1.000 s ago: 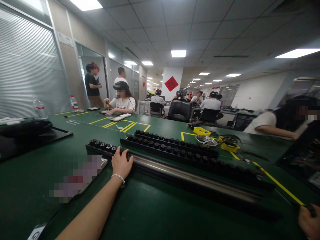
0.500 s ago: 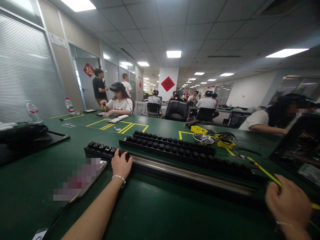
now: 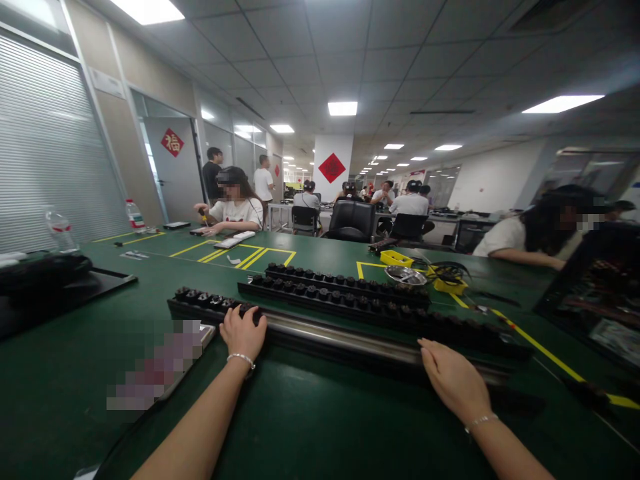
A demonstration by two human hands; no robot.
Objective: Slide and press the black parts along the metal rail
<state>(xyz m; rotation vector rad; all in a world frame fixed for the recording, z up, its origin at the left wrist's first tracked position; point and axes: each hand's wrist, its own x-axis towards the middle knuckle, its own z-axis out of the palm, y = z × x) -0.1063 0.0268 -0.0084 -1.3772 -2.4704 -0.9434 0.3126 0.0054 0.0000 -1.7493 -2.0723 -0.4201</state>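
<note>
A long black rail lies slantwise across the green table in front of me, with a bare metal channel along most of its length. Small black knob-like pieces fill its left end. My left hand is closed over the rail just right of those pieces, its fingers curled on the top. Toward the rail's right part, my right hand has its fingers together at the channel; whatever is in them is hidden. Behind lie two similar rails lined with black pieces.
A phone-like slab, blurred out, lies left of my left forearm. Beyond the rails are a round metal dish, yellow bins and black cables. A dark tray is at left. A co-worker sits across, another at right.
My right hand has moved left from the table's right side to the rail. My left hand stays at almost the same spot on it.
</note>
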